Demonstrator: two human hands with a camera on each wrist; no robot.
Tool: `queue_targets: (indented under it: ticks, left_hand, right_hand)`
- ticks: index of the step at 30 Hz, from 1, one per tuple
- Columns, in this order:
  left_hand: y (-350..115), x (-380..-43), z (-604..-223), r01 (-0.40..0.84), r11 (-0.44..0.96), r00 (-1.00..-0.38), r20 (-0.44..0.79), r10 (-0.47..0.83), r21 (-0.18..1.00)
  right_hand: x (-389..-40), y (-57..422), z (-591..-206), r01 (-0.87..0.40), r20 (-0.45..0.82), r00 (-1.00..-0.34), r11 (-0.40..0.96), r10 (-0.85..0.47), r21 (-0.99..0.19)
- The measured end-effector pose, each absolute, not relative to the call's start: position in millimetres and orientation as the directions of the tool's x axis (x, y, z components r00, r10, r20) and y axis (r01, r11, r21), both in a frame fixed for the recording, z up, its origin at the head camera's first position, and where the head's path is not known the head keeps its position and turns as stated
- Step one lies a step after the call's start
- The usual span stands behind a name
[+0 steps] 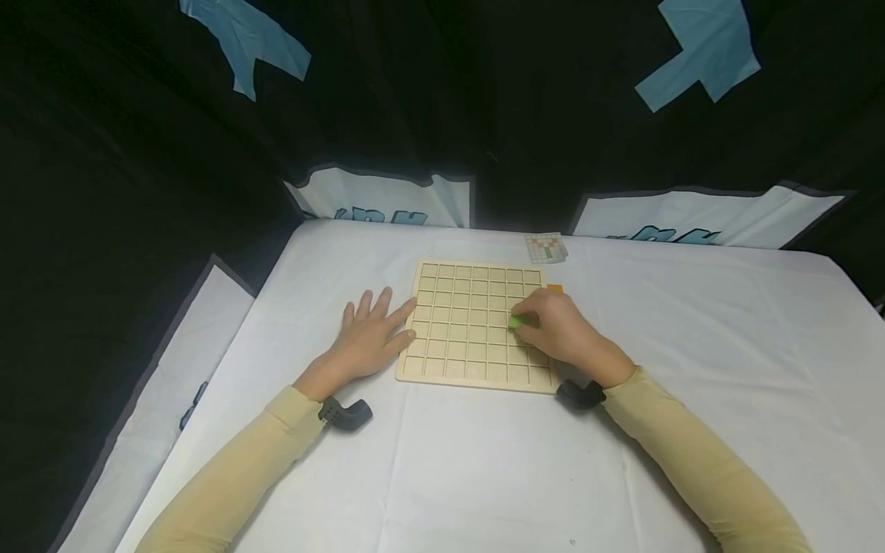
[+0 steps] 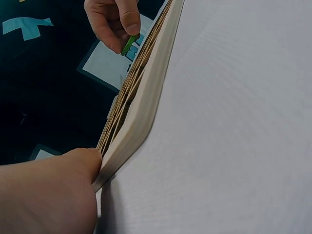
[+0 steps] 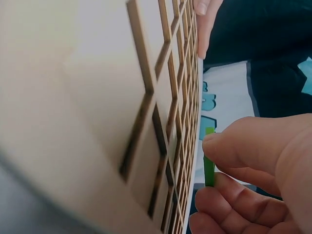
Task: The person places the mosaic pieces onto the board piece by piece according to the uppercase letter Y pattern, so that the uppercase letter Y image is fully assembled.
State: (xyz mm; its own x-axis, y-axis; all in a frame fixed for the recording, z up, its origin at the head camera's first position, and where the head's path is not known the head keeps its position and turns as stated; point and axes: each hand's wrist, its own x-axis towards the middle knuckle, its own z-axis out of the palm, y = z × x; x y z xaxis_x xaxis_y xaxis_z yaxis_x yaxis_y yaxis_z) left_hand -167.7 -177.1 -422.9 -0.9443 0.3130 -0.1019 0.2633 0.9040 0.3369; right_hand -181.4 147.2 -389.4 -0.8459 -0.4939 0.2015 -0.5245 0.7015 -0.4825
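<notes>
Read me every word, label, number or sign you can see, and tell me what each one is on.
None can be read.
Left rear white panel: blue lettering, cut off, unreadable.
Right rear white panel: blue lettering, cut off, unreadable.
Small gridded card: any print too small.
Grid board: no text visible.

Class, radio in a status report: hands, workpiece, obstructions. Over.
Right hand pinches thin green tile above pale wooden gridded board. Left hand spread, touching board's left edge. No obstruction visible between tile and board.
</notes>
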Motion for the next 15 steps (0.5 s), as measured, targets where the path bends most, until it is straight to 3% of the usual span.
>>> queue_targets:
  ticks: [15]
  left_hand:
    - [-177, -166, -420, 0.258, 0.903, -0.943, -0.112, 0.312, 0.344]
  right_hand:
    - [-175, 126, -390, -0.563, 0.206, -0.817, 0.667, -0.538, -0.488]
